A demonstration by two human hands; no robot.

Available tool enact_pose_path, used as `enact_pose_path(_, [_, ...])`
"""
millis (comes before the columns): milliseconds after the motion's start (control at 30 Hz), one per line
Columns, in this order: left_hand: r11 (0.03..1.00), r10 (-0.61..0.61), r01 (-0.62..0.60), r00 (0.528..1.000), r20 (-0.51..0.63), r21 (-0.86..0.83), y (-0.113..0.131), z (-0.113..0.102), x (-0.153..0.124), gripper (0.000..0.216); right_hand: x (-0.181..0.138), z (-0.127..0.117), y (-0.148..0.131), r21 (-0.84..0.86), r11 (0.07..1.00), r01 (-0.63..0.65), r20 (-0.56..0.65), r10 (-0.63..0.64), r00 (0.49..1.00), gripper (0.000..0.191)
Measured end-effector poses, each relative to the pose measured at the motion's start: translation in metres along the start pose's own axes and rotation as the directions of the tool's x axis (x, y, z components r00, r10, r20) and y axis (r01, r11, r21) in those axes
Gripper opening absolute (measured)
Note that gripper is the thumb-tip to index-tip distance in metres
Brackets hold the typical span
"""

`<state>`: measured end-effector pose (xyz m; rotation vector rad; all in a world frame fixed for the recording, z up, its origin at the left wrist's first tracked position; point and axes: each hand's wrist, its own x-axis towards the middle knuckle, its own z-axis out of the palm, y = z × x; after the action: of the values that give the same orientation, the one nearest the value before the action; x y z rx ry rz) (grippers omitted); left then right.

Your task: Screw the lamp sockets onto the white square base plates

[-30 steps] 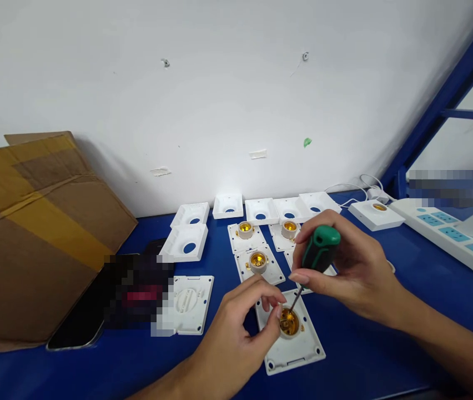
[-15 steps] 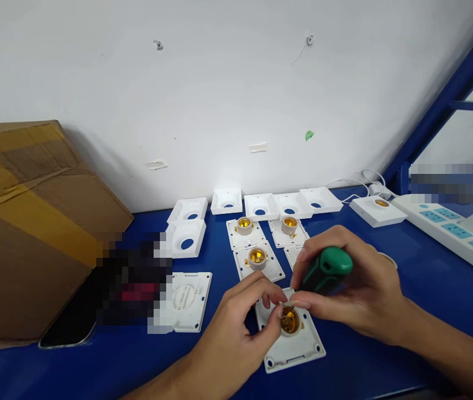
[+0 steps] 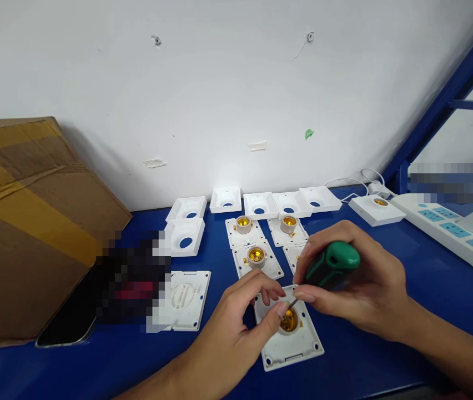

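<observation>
Round gold-lined socket (image 3: 290,321) sits on square white plastic plate (image 3: 288,354). Right hand (image 3: 359,280), right of socket, grips green-black screwdriver (image 3: 335,264), shaft slanting down-left toward socket. Left hand (image 3: 240,316) nearer, thumb at socket's edge, fingers curled; cannot tell if pinching anything.

Box (image 3: 32,233) left, power strip (image 3: 455,230) right; base plates (image 3: 290,351) between, before covers (image 3: 260,200) by the wall (image 3: 220,100).
</observation>
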<state>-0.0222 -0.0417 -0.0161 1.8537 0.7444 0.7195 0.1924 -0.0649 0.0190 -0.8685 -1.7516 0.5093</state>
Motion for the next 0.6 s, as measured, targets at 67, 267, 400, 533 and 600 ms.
enact_pose_path(67, [1.0, -0.021, 0.021, 1.0, 0.024, -0.013, 0.0015, -0.0014, -0.0013, 0.02, 0.0012, -0.0002, -0.001, 0.007, 1.0, -0.012, -0.013, 0.012, 1.0, 0.031])
enact_pose_path(267, [1.0, -0.026, 0.026, 1.0, 0.014, -0.017, 0.0016, -0.0021, -0.0035, 0.025, 0.0017, -0.0009, 0.0006, 0.017, 0.998, -0.053, -0.048, 0.053, 0.997, 0.03])
enact_pose_path(400, [0.999, -0.054, 0.054, 0.998, 0.014, -0.004, 0.0008, -0.0022, -0.004, 0.024, 0.0008, -0.0007, 0.0022, -0.02, 0.998, -0.057, -0.072, 0.055, 0.996, 0.03])
enact_pose_path(533, [0.996, -0.085, 0.085, 0.996, 0.023, -0.01, 0.003, -0.0031, -0.0038, 0.024, 0.0026, 0.0018, 0.0017, -0.013, 0.998, -0.06, -0.064, 0.059, 0.996, 0.03])
enact_pose_path(600, [0.995, -0.094, 0.094, 0.995, 0.034, -0.023, 0.0044, -0.003, -0.0033, 0.026, 0.003, 0.003, 0.0008, -0.015, 0.999, -0.051, -0.051, 0.05, 0.997, 0.029])
